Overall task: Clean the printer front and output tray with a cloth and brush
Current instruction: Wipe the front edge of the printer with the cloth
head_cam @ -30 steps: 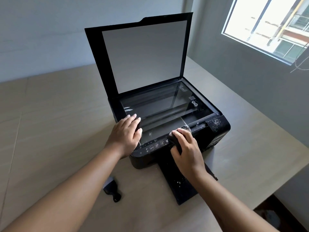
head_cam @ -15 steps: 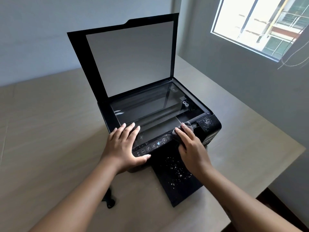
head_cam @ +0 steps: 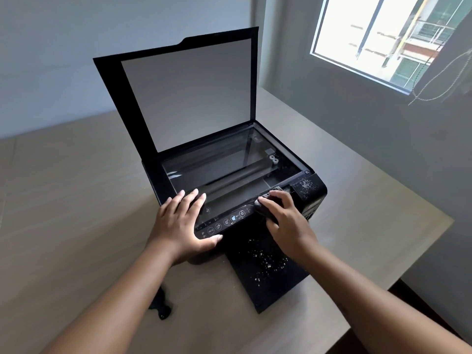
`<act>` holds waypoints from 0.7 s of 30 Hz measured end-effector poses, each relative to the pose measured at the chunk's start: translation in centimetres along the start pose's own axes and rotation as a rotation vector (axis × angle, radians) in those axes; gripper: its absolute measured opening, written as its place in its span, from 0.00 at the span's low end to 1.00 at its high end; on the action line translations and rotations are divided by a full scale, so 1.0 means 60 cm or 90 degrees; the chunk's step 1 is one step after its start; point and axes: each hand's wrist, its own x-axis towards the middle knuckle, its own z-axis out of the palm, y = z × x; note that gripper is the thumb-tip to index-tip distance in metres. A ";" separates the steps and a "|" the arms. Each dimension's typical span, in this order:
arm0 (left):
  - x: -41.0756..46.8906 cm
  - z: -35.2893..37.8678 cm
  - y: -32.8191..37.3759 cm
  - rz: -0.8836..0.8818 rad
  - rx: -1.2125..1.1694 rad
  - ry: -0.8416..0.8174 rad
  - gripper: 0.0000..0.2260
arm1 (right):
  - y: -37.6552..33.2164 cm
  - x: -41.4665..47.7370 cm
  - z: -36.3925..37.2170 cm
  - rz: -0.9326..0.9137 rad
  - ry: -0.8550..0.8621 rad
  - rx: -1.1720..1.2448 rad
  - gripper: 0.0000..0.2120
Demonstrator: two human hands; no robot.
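Note:
A black printer [head_cam: 313,192] stands on the table with its scanner lid [head_cam: 189,93] raised and the glass bed exposed. My left hand [head_cam: 184,223] lies flat on the front left corner, fingers spread over the glass edge and thumb beside the control panel [head_cam: 224,222]. My right hand [head_cam: 286,218] presses a dark grey cloth [head_cam: 277,191] onto the front edge, right of the panel. The output tray [head_cam: 265,274] sticks out toward me, speckled with white dust. White specks also cover the printer's front right corner. A black brush [head_cam: 161,302] lies on the table, partly hidden behind my left forearm.
The beige table [head_cam: 76,200] ends about a hand's width right of the printer and drops to a dark floor [head_cam: 413,300]. Grey walls stand behind and to the right, with a bright window [head_cam: 378,39] at the upper right.
My right hand slid the cloth rightward along the printer's front edge, from the control panel toward the dusty right corner. My left hand shifted slightly toward the front corner. The camera view drifted.

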 end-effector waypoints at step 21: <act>0.000 0.001 0.000 -0.005 0.003 0.001 0.49 | -0.006 0.028 -0.065 0.005 0.071 -0.033 0.18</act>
